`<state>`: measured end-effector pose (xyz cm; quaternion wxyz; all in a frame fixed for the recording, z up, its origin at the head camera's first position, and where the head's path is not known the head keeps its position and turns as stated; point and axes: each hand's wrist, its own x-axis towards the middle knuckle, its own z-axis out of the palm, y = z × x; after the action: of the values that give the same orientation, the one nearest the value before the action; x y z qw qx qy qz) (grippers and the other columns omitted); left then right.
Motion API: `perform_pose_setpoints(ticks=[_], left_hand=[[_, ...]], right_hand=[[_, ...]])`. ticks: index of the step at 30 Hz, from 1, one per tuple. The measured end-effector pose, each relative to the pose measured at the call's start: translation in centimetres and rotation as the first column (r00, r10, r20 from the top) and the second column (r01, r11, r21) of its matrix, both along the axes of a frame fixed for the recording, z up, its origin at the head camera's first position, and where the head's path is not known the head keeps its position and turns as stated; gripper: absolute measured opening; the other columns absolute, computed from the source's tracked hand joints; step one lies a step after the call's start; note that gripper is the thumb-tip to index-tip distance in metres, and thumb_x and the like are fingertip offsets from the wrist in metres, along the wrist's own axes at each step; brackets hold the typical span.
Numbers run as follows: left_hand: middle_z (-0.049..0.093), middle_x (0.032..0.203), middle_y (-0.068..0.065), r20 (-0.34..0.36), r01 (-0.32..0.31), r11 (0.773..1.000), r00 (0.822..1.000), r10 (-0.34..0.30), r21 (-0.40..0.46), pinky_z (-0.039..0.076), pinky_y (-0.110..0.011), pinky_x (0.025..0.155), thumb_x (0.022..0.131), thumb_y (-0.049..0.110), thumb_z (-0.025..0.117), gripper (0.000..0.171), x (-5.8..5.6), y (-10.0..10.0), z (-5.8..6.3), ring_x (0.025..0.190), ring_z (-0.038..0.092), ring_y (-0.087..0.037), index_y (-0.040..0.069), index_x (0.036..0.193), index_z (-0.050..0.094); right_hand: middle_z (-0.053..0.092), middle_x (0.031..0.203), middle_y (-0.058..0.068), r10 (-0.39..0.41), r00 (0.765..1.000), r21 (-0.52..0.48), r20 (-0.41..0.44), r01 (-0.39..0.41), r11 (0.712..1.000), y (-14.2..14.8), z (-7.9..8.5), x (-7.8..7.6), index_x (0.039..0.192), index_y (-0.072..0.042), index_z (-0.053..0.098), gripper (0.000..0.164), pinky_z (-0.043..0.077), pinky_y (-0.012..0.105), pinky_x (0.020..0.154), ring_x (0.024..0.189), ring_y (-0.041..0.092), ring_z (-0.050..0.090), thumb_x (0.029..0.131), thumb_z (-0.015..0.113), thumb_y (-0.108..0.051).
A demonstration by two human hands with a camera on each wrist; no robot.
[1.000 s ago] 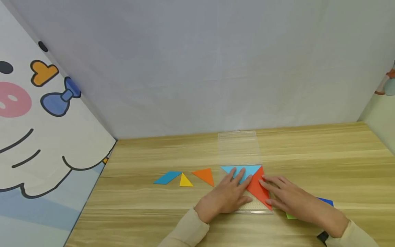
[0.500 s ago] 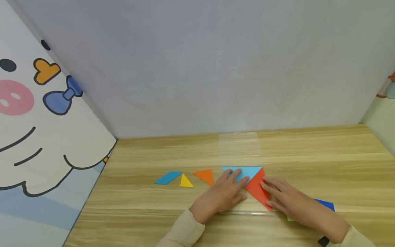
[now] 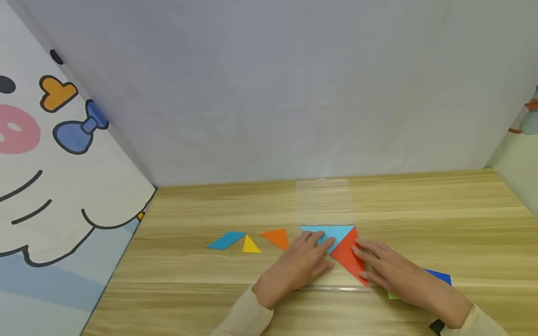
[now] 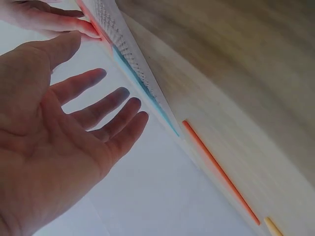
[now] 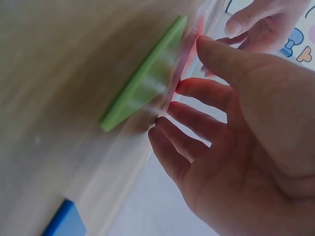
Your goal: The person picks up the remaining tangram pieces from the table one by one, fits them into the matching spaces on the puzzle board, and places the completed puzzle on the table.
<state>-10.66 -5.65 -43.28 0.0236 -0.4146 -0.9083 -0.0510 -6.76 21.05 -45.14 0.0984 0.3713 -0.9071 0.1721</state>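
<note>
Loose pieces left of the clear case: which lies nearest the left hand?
The orange triangle, close beside the left hand; the yellow triangle and blue parallelogram lie farther left.

The head view looks forward and down across the table, while both wrist views, tilted and much nearer, skim low over it, the left by the cyan triangle, the right by the green piece, all sharing the red triangle.

Pale blue triangle, red triangle, edges meeting, flat in clear tray
</note>
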Motion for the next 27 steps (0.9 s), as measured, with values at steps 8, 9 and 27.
perform_pose_setpoints(ticks=[8, 9, 27], left_hand=[[0.060, 0.138, -0.012, -0.032, 0.007, 0.996, 0.999, -0.004, 0.086, 0.046, -0.036, 0.108, 0.105, 0.036, 0.060, 0.045, 0.2, -0.7, 0.1, 0.123, 0.058, -0.024, 0.011, 0.142, 0.061], [0.061, 0.137, -0.012, -0.048, 0.014, 0.995, 0.999, -0.009, 0.098, 0.047, -0.035, 0.106, 0.105, 0.035, 0.061, 0.043, 0.2, -0.7, 0.1, 0.122, 0.059, -0.024, 0.010, 0.140, 0.062], [0.066, 0.114, -0.013, -0.084, 0.038, 0.961, 0.996, -0.016, 0.275, 0.054, -0.029, 0.086, 0.097, 0.024, 0.075, 0.036, 0.0, -2.4, 0.0, 0.100, 0.063, -0.024, 0.002, 0.125, 0.069]], right_hand=[[0.055, 0.141, 0.017, 0.002, 1.000, -0.002, 0.027, -0.002, 1.000, 0.0, 0.0, 0.0, 0.134, 0.003, 0.065, 0.049, 0.055, 0.050, 0.092, 0.124, 0.034, 0.057, 0.095, 0.075, -0.024], [0.055, 0.141, 0.017, 0.000, 1.000, 0.000, 0.028, 0.000, 1.000, 0.0, 0.0, 0.0, 0.134, 0.003, 0.065, 0.049, 0.055, 0.050, 0.092, 0.124, 0.033, 0.057, 0.095, 0.075, -0.024], [0.056, 0.140, 0.017, 0.002, 1.000, -0.010, 0.018, -0.002, 1.000, 0.0, 0.0, 0.0, 0.135, 0.004, 0.064, 0.050, 0.055, 0.051, 0.092, 0.124, 0.034, 0.057, 0.094, 0.076, -0.022]])
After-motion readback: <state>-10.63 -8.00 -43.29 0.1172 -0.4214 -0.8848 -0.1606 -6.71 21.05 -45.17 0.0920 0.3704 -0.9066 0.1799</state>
